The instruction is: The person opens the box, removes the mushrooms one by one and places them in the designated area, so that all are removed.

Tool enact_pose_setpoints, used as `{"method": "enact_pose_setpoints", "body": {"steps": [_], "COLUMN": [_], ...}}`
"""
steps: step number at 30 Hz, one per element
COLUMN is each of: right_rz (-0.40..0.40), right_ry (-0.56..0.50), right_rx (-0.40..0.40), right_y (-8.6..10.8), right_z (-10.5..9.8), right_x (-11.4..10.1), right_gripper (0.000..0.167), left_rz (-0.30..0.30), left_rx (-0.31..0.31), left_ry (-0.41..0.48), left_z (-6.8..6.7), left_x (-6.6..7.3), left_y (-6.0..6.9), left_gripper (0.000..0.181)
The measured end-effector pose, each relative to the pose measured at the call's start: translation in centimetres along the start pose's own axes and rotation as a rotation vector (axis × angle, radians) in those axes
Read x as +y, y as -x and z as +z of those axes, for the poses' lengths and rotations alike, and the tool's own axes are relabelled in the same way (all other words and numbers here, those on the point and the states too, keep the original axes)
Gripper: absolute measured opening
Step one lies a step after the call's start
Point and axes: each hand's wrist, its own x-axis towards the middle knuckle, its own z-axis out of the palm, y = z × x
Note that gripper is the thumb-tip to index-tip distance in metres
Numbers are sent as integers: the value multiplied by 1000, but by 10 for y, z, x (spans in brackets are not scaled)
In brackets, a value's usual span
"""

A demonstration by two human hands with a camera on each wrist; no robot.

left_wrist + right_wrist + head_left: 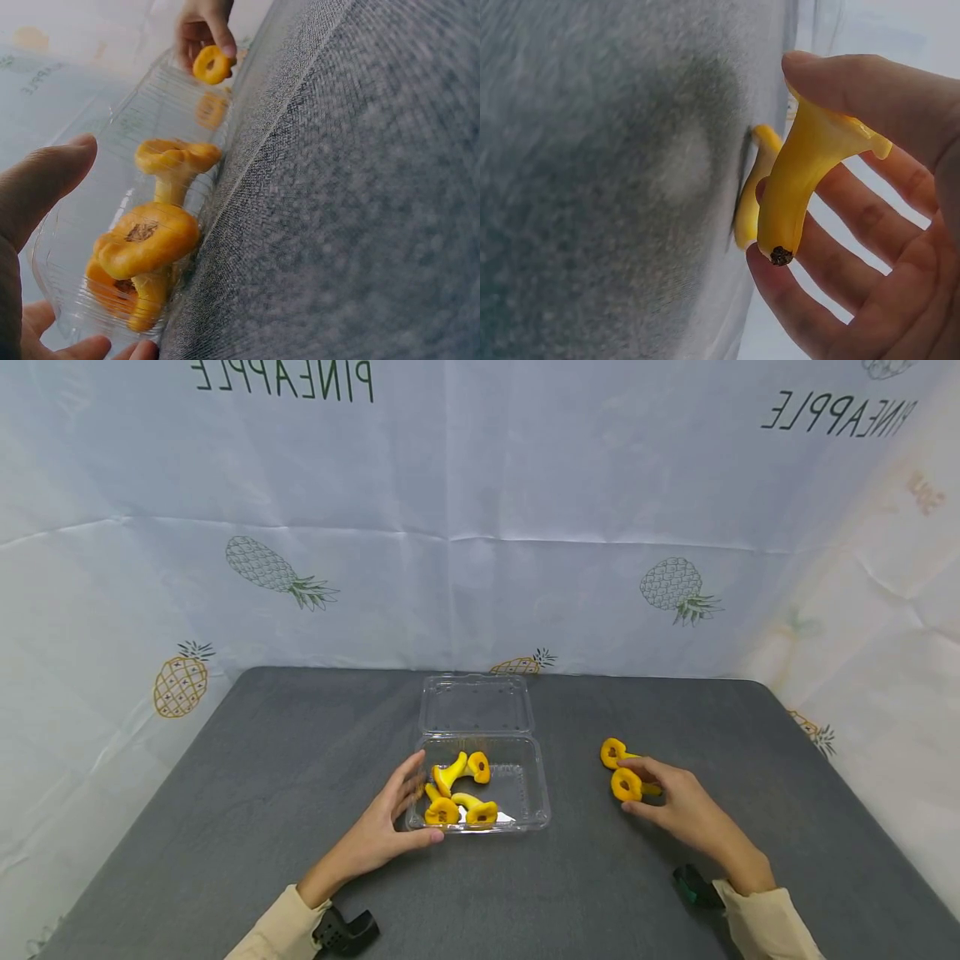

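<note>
A clear plastic clamshell container [543, 789] lies on the table with its lid folded back, holding several yellow chanterelle mushrooms [450, 774]. My left hand [386, 822] grips the container's near left corner, thumb along the front edge and fingers against the left side. In the left wrist view, mushrooms [150, 240] show through the clear wall. To the right of the container, my right hand [671, 797] pinches a chanterelle mushroom [799, 176] between thumb and fingers, its cut stem end pointing away from the palm. Another chanterelle [612, 752] lies just beyond that hand, its stem partly hidden.
The container's transparent lid [476, 706] reaches toward the far edge of the grey table [300, 743]. A white cloth with pineapple prints [450, 593] hangs behind. Dark wrist devices [345, 932] sit below both hands.
</note>
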Motion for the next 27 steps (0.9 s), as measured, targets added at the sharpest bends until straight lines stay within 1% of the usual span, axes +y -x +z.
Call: {"method": "enact_pose_setpoints", "body": {"steps": [4, 7, 13, 23, 27], "right_rz": [15, 41, 74, 73, 64], "right_ry": [-6, -24, -48, -67, -52], "right_rx": [-4, -8, -16, -18, -20], "right_y": [0, 0, 0, 1, 1], "right_z": [1, 1, 4, 4, 3], "right_x": [4, 5, 7, 14, 13], "right_gripper": [57, 57, 54, 53, 50], "left_rz": [-2, -4, -5, 2, -3], "left_rx": [0, 1, 3, 0, 0], "left_ry": [2, -1, -4, -2, 0], "left_z": [0, 0, 0, 0, 0], "left_x": [0, 1, 1, 0, 0], "left_y": [0, 0, 0, 0, 0], "left_gripper": [101, 101, 102, 101, 101]}}
